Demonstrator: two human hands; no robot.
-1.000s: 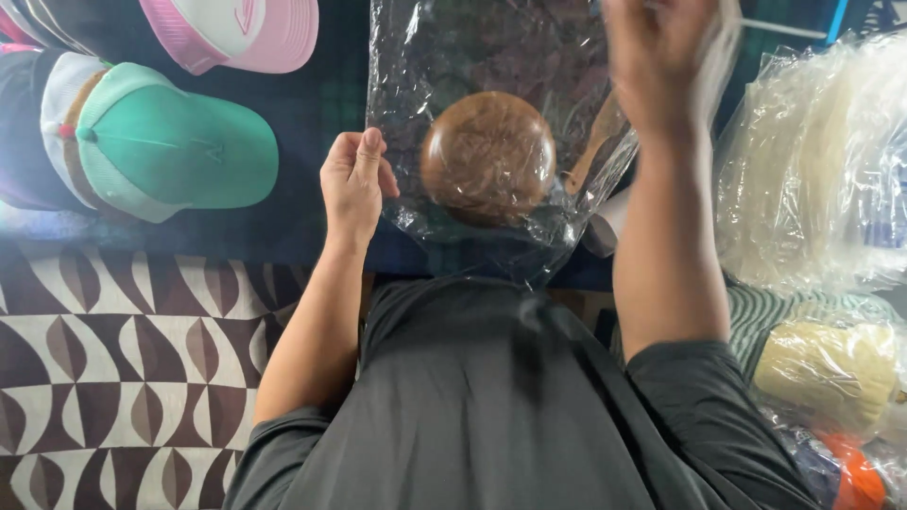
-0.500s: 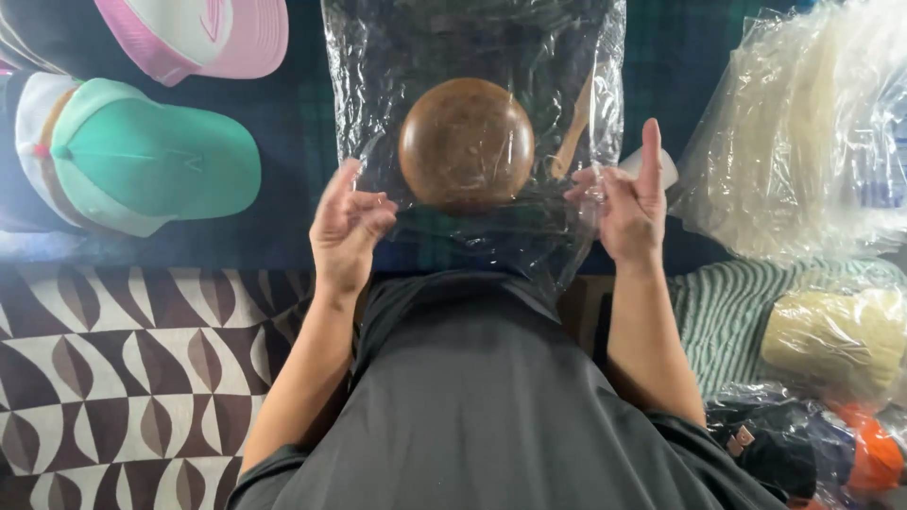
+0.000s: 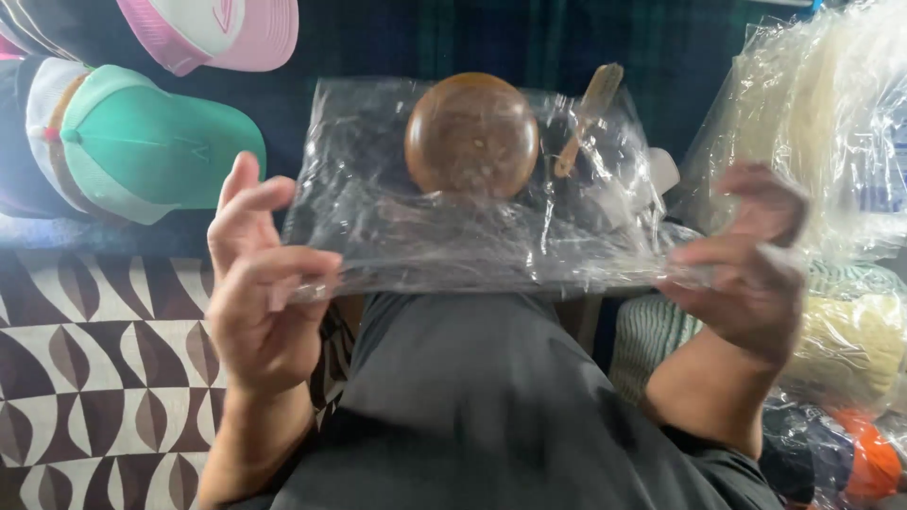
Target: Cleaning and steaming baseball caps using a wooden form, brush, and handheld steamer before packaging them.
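Observation:
A clear plastic bag (image 3: 444,236) is stretched flat between both hands above my lap. My left hand (image 3: 260,293) pinches its near left corner; my right hand (image 3: 751,260) pinches its near right corner. A round brown wooden bowl (image 3: 471,134) shows at the bag's far edge, with a wooden spoon (image 3: 586,115) to its right. I cannot tell whether the bowl and spoon lie inside the bag or behind it. My dark grey shirt (image 3: 491,416) fills the lower middle.
A green and white cap (image 3: 132,142) and a pink and white cap (image 3: 222,28) lie at the upper left. Plastic-wrapped pale goods (image 3: 831,104) pile up on the right. A brown and white patterned cloth (image 3: 85,378) covers the lower left.
My right hand came down from above to the bag's right corner. Both hands then drew toward me, pulling the bag flat and closer to the camera.

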